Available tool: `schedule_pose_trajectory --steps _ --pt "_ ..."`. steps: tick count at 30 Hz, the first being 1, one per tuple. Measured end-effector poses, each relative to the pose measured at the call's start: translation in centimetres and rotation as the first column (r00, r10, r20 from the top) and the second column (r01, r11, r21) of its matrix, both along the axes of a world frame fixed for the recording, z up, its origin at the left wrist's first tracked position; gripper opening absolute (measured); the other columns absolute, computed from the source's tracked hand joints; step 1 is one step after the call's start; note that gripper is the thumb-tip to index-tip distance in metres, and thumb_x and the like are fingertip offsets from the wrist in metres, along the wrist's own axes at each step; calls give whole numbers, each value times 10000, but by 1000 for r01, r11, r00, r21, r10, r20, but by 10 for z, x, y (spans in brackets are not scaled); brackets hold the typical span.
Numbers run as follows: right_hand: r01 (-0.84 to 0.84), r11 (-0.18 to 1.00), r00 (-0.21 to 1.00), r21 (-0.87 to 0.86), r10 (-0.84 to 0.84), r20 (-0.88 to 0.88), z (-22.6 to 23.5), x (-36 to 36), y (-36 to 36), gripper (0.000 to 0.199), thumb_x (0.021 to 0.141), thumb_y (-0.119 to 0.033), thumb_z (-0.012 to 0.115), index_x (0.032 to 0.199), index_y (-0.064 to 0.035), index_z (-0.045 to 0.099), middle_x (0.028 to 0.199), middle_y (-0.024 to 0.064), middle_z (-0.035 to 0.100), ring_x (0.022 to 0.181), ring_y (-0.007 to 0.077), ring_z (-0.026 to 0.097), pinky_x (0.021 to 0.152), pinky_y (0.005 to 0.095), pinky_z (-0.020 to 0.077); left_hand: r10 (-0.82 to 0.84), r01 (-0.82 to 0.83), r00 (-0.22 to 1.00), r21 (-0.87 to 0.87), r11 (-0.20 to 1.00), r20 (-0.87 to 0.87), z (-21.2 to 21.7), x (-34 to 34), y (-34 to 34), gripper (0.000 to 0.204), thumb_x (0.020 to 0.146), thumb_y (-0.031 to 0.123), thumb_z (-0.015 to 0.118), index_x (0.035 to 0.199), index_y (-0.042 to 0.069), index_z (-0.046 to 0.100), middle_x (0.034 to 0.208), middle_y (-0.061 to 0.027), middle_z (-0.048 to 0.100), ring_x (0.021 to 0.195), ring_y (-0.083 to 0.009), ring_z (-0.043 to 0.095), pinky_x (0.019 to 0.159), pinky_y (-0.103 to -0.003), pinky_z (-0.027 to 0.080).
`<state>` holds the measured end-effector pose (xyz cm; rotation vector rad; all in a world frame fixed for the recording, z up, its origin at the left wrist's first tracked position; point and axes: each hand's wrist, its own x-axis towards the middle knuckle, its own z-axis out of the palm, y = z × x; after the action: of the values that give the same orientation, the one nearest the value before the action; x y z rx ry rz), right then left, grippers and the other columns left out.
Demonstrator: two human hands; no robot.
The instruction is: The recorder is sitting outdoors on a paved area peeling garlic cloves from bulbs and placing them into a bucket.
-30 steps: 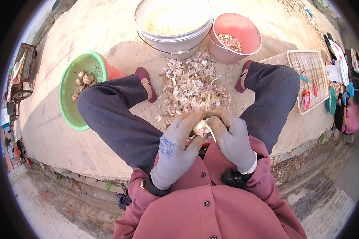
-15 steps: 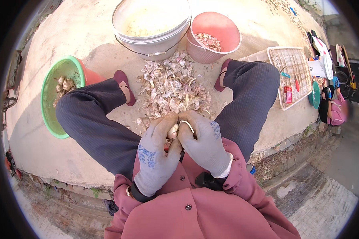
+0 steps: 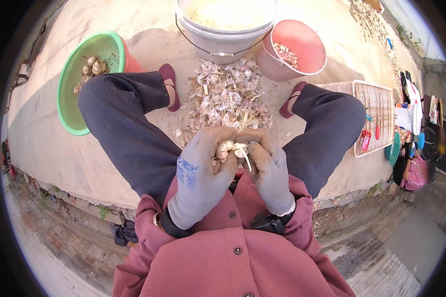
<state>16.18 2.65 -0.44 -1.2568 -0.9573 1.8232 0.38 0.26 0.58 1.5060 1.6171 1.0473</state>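
Both hands wear grey knitted work gloves and meet in front of my lap. My left hand (image 3: 195, 171) is closed round whitish garlic cloves (image 3: 224, 148), with its thumb bent toward them. Against them, the fingers of my right hand (image 3: 270, 166) pinch a pale piece of garlic with a thin stalk (image 3: 245, 156) hanging down. Part of the garlic is hidden by the fingers. Beyond the hands, a heap of papery garlic skins (image 3: 228, 96) spreads over the ground between my feet.
A green basket (image 3: 63, 94) with whole garlic bulbs (image 3: 98, 67) stands at the left. Ahead are a large pale bucket (image 3: 223, 43) and a pink bucket (image 3: 305, 39) with cloves inside. A white plastic crate (image 3: 374, 114) sits at the right; farther off, a person (image 3: 414, 173).
The hands have parted slightly and the fingers have turned, so more of the cloves and the stalk shows. The view has shifted, with the buckets now farther right and higher.
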Motion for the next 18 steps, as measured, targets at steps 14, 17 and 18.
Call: schedule_pose_trajectory --steps 14,17,18 --pt "-57 995 998 -80 57 2 0 -6 -3 189 935 -76 601 1107 1 582 919 19 607 780 54 537 697 208 459 41 -40 999 -23 999 21 -8 0 -4 327 790 8 683 1109 23 615 1009 -152 614 870 -306 614 765 -368 490" --pt "-108 992 994 -64 110 28 0 -6 0 201 941 -90 589 1122 -3 580 904 21 595 739 50 510 651 198 432 41 -41 999 2 999 -21 -9 -4 -3 319 791 -3 668 1104 23 613 988 -149 609 833 -302 596 748 -371 484" --pt "-130 987 991 -94 130 -2 0 -6 1 207 944 -96 581 1129 -4 580 901 23 591 720 50 500 629 194 417 46 -46 999 21 999 -16 -9 -6 -2 314 793 -5 661 1102 24 612 975 -147 607 816 -304 586 742 -372 482"
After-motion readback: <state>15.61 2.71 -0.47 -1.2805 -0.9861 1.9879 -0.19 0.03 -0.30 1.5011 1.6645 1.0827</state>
